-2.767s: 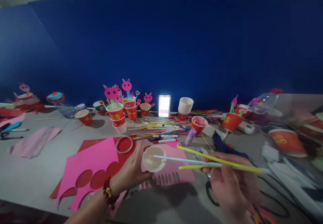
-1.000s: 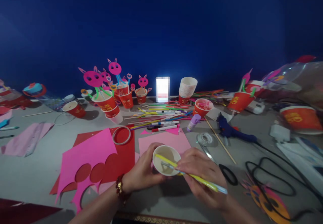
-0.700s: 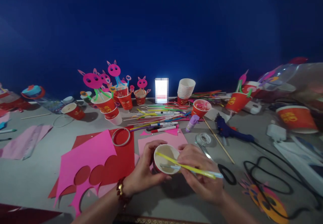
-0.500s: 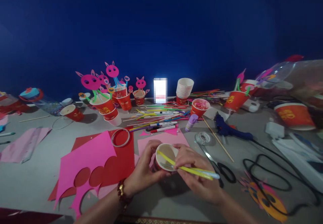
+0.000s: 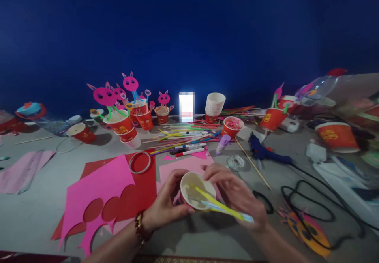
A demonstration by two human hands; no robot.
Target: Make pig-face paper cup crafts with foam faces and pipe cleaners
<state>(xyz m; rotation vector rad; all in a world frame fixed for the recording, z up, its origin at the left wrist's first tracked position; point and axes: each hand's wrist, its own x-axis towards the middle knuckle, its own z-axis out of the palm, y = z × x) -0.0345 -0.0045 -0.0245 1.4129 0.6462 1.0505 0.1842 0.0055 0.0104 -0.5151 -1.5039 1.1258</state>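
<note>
My left hand (image 5: 167, 203) is wrapped round a red paper cup with a pale inside (image 5: 189, 184), tilting its mouth toward me. Thin yellow sticks (image 5: 227, 211) and a pale blue one (image 5: 247, 218) stand in the cup and lean out over its right rim; whether they are straws or pipe cleaners I cannot tell. Beside that rim is my right hand (image 5: 239, 196), its fingers stretched out and apart, the sticks passing in front of its palm. Whether its fingertips touch the cup is unclear. Under the hands lies pink paper (image 5: 168, 172).
Cut pink card (image 5: 77, 196) lies on red card (image 5: 139, 184) at left. Behind are cups with pink animal faces (image 5: 105, 96), markers (image 5: 191, 151) and stacked cups (image 5: 215, 104). On the right are a glue stick (image 5: 222, 144), tape (image 5: 235, 162), scissors (image 5: 263, 201) and a corded blue glue gun (image 5: 266, 152).
My right hand has loosened its grip on the yellow and pale blue sticks, and its fingers have spread. The sticks now lean on the cup's rim. My left hand still holds the cup.
</note>
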